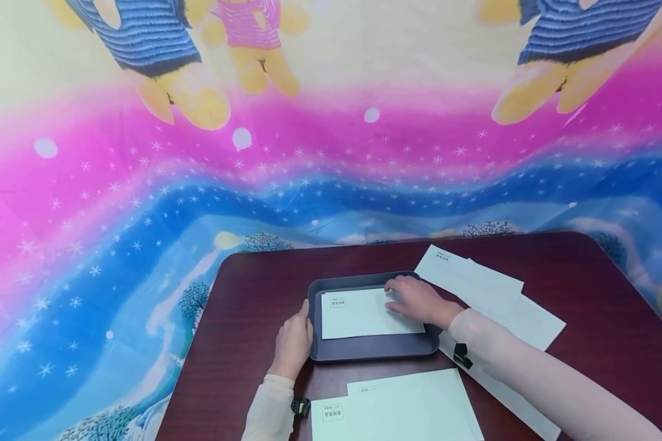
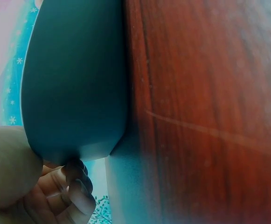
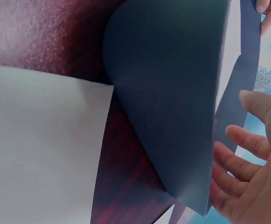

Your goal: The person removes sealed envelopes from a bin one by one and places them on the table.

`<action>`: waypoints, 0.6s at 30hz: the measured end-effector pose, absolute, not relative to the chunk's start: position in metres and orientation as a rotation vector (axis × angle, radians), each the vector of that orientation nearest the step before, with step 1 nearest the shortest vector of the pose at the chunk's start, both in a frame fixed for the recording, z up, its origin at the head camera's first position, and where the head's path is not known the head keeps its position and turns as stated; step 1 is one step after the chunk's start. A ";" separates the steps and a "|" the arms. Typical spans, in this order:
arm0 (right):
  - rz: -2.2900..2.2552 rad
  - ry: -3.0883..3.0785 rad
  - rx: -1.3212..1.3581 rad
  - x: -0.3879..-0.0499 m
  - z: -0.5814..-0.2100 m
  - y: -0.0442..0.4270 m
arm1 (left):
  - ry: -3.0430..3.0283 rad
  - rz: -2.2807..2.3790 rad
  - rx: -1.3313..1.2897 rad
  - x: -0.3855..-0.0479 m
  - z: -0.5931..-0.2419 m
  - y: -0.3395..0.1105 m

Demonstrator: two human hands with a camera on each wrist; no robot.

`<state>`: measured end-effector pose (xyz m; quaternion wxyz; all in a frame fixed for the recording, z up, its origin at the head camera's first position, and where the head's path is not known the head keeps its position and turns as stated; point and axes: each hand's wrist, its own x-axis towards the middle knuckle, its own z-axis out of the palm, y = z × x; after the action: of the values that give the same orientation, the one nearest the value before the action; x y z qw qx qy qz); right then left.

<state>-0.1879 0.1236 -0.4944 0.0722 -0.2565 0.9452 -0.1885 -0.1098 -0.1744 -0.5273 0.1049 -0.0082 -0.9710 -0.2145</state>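
A dark grey tray (image 1: 364, 349) sits on the table with white envelopes (image 1: 358, 318) lying flat inside it, printed marks at their upper left. At the tray's left end, my left hand (image 1: 292, 343) grips the rim. The left wrist view shows its thumb over the tray wall (image 2: 74, 84) and its fingers curled at the outer side. Above the right end of the envelopes is my right hand (image 1: 419, 300), thumb and fingers apart. In the right wrist view this hand (image 3: 252, 172) has loosely bent fingers beside the tray's wall (image 3: 168, 84), holding nothing.
Nearer on the dark red table (image 1: 243, 306) lie overlapping large envelopes (image 1: 397, 410). More overlapping envelopes (image 1: 474, 282) spread out at the right, partly under the right forearm. A printed curtain (image 1: 331, 153) hangs behind the table.
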 end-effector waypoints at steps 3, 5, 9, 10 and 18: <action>-0.518 2.834 -0.782 -0.190 -0.496 0.124 | -2.860 -0.627 -0.023 -0.110 -0.527 -0.174; -0.489 2.829 -0.778 -0.190 -0.495 0.124 | -2.863 -0.622 -0.021 -0.110 -0.528 -0.174; -0.432 2.815 -0.765 -0.191 -0.495 0.123 | -2.866 -0.627 -0.018 -0.110 -0.527 -0.174; -0.423 2.811 -0.759 -0.191 -0.495 0.123 | -2.867 -0.628 -0.016 -0.110 -0.527 -0.174; -0.411 2.761 -0.738 -0.192 -0.495 0.122 | -2.852 -0.618 -0.020 -0.109 -0.526 -0.173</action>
<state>-0.1923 0.1223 -0.4952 0.1266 -0.2535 0.9486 -0.1412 -0.1090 -0.1729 -0.5257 0.1112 -0.0067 -0.9712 -0.2106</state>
